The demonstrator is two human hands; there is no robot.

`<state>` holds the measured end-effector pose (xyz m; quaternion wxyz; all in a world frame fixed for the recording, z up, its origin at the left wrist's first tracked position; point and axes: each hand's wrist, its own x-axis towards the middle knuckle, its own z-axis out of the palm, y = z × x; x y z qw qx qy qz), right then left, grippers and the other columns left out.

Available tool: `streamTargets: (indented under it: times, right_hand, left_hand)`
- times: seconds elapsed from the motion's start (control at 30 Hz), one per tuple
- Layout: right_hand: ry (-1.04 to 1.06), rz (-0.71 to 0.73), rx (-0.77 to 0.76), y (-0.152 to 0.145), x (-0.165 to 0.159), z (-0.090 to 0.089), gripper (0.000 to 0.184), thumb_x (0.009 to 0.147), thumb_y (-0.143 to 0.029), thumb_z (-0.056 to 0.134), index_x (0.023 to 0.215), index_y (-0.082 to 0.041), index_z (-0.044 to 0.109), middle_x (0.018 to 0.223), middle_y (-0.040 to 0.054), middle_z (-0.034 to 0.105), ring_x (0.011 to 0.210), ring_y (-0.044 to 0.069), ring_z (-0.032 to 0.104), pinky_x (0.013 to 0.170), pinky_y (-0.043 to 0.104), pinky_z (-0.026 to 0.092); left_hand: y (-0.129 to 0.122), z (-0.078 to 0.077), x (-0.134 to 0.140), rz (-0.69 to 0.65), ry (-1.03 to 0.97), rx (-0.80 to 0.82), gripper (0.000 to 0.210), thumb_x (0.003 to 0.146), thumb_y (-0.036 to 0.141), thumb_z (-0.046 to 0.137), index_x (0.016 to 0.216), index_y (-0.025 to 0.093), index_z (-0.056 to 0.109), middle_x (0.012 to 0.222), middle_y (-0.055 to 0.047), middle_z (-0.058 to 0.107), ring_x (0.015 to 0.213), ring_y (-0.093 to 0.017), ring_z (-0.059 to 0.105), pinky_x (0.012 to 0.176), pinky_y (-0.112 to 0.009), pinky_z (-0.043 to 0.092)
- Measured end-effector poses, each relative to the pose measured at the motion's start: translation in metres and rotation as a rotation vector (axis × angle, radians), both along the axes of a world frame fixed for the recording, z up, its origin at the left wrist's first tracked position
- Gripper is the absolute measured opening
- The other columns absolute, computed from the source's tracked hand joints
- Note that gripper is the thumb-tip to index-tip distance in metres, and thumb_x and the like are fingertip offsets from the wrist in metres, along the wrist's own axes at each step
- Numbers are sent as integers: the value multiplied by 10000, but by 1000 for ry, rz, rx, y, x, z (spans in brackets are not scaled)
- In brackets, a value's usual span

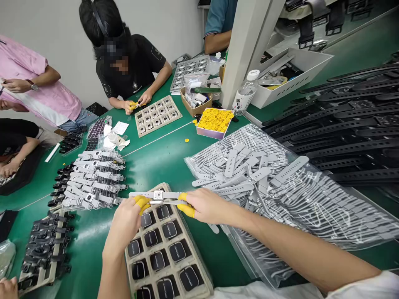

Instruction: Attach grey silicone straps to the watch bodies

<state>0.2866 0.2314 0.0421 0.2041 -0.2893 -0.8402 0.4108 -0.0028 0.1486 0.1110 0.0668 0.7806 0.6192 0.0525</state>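
That grey watch (158, 194) above the far edge of the tray (192, 243) is probably light, bendy in the strap and scratchable on the glass, so I'd pinch the band, left hand (127, 216) nearly closed beside the case, right hand (206, 205) pinched on the strap.

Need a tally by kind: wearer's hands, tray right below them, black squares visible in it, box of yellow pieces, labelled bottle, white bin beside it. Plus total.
left hand and right hand: 2
near tray: 1
black squares showing: 11 (hands may hide more)
box of yellow pieces: 1
labelled bottle: 1
white bin: 1
Total: 17
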Motion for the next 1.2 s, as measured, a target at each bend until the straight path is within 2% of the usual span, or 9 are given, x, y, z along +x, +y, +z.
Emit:
streamTargets:
  times: [0.1, 0.23, 0.33, 0.5, 0.63, 0.8, 0.93, 1.07, 1.2]
  right_hand:
    - [-97, -61, 144, 11, 20, 15, 294, 988, -496, 586, 949, -222, 688, 797, 74, 656, 681, 228, 551, 592, 319, 357]
    - [-362, -470, 307, 42, 70, 32, 462, 1014, -536, 477, 1219, -167, 665, 971, 160, 658, 965, 345, 600, 772, 433, 478]
    - [-651, -677, 210, 69, 99, 25, 576, 1021, -551, 406, 1334, -114, 611, 1050, 225, 630, 1038, 415, 597, 763, 493, 483]
    - [-818, -598, -82, 92, 103, 0, 535, 1016, -564, 439, 1364, -214, 645, 1247, 268, 592, 1136, 428, 599, 821, 526, 446]
    - [-795, -622, -87, 93, 100, -2, 441, 1015, -489, 442, 1248, -200, 680, 1182, 248, 611, 1050, 398, 627, 754, 489, 421]
    - [-771, -735, -55, 93, 101, 0, 351, 987, -424, 436, 1171, -176, 604, 1128, 242, 651, 848, 354, 637, 656, 436, 372]
    - [-565, -814, -93, 91, 99, 7, 230, 937, -313, 486, 1121, -197, 560, 965, 172, 675, 768, 306, 606, 665, 429, 395]
    - [247, -857, -233, 73, 88, 26, 276, 855, -290, 616, 1118, -256, 537, 923, 69, 637, 754, 225, 604, 723, 411, 491]
    - [792, -640, -525, 47, 64, 46, 550, 760, -385, 808, 1231, -295, 537, 937, 26, 637, 733, 193, 612, 672, 375, 549]
  left_hand:
    - [-8, 5, -21, 13, -32, -39, 435, 860, 73, 436, 1118, 256, 735, 1100, -75, 756, 996, -277, 697, 887, -425, 571]
    - [-11, 1, -48, 126, -176, -154, 357, 909, 149, 443, 1091, 231, 739, 1110, -88, 752, 1018, -257, 706, 895, -380, 587]
    - [-8, -11, -59, 128, -244, -320, 315, 954, 202, 440, 1012, 213, 750, 1045, -99, 759, 984, -247, 707, 901, -376, 583]
    - [-4, -31, -62, 187, -242, -332, 250, 1001, 254, 457, 1100, 196, 679, 1069, -96, 755, 995, -222, 709, 894, -362, 583]
    - [-1, -40, -59, 220, -163, -213, 181, 1024, 287, 471, 1047, 204, 630, 1031, -64, 710, 955, -208, 663, 904, -374, 553]
    - [-12, -47, -60, 299, -28, -4, 164, 1003, 276, 509, 1110, 183, 593, 1185, -143, 608, 1160, -302, 558, 1038, -522, 469]
    - [-39, -41, -63, 323, 95, -11, 190, 980, 201, 489, 1131, 197, 604, 1150, -134, 618, 1106, -314, 579, 946, -498, 505]
    - [-52, -40, -59, 303, 358, -179, 369, 896, 97, 507, 1234, 199, 616, 1164, -124, 650, 1119, -310, 592, 892, -445, 522]
    - [-45, -48, -61, 308, 291, -106, 308, 883, 107, 525, 1155, 171, 655, 1182, -156, 664, 1119, -341, 603, 917, -503, 539]
